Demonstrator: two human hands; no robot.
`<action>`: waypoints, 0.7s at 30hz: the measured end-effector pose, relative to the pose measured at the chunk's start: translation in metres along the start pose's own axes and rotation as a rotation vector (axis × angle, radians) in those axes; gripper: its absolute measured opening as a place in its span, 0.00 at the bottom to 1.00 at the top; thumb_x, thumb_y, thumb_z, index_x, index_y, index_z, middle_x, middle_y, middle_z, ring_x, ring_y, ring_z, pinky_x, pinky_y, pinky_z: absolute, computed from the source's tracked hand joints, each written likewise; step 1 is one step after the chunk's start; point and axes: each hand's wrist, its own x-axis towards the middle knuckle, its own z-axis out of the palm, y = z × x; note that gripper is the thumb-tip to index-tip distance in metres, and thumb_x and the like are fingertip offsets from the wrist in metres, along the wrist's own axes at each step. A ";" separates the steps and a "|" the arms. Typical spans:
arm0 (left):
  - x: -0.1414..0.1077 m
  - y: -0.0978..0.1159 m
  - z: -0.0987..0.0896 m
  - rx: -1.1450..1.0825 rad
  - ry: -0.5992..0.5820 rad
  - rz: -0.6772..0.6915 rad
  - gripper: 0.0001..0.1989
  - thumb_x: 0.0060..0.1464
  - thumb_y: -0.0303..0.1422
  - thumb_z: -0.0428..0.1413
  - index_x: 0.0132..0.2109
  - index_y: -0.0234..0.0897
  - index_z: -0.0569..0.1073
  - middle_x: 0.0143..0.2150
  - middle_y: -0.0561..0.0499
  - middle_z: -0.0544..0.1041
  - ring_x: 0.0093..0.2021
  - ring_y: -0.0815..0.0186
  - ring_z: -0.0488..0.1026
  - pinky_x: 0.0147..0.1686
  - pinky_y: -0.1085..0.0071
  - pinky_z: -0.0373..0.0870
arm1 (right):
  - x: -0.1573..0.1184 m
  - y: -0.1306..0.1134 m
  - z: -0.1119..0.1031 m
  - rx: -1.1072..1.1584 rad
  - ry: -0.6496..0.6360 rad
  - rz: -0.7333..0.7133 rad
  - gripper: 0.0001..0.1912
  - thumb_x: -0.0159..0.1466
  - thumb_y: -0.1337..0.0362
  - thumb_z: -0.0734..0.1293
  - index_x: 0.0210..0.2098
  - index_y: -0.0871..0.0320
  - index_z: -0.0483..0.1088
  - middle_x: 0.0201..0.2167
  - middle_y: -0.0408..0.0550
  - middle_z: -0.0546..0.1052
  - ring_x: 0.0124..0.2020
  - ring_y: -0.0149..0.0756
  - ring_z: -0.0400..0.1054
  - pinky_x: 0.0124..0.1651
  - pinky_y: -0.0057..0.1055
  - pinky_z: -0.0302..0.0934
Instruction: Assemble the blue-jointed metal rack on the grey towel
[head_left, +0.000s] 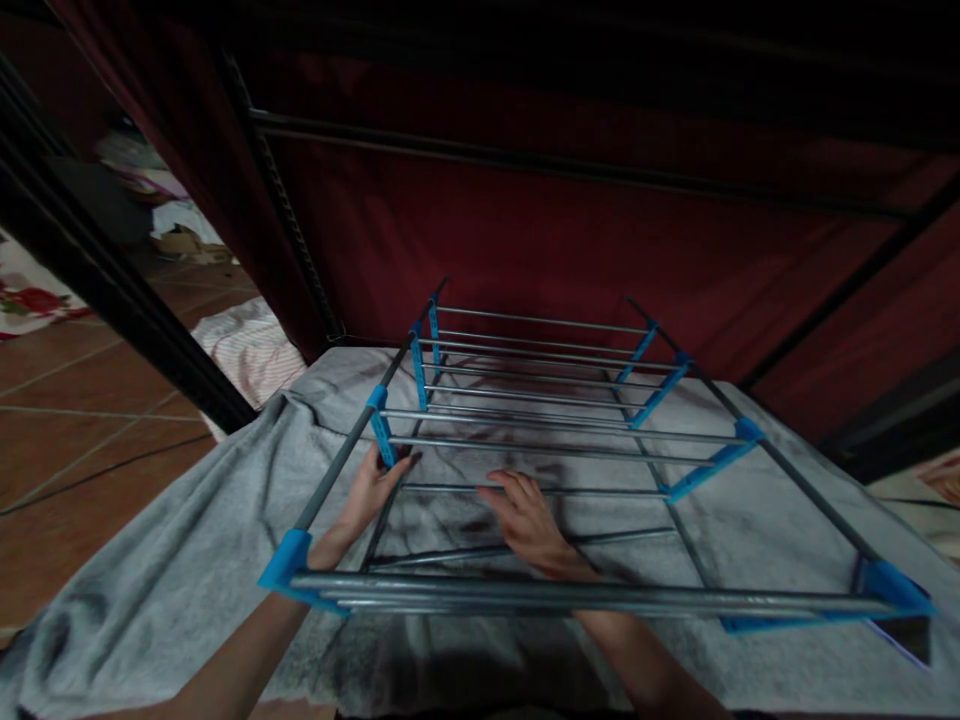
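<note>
A frame of grey metal rods and blue plastic brackets, like a rack, stands on a grey blanket (225,530). My left hand (370,490) reaches inside its left side, fingers closed around the lower end of a blue bracket (382,430). Inside the frame, my right hand (525,515) is over a low crosswise rod (600,491), its fingers bent loosely and partly apart; whether they touch the rod is unclear. A loose-looking rod (622,537) lies slanted on the blanket, passing behind my right hand. Several rods (480,590) cross above my forearms at the near end.
A dark red fabric wall (525,240) with a metal bar (450,150) rises behind the frame. Dark posts (127,290) stand at left, beside a tiled floor (90,440) with a cable. A dark flat object (904,630) lies under the near right corner.
</note>
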 end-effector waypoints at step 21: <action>-0.023 -0.070 -0.018 0.484 -0.155 0.058 0.15 0.52 0.52 0.49 0.42 0.52 0.64 0.40 0.50 0.72 0.47 0.50 0.73 0.54 0.49 0.71 | 0.000 0.067 0.021 -0.220 -0.239 0.178 0.11 0.72 0.63 0.58 0.48 0.55 0.70 0.45 0.47 0.73 0.43 0.36 0.67 0.48 0.33 0.62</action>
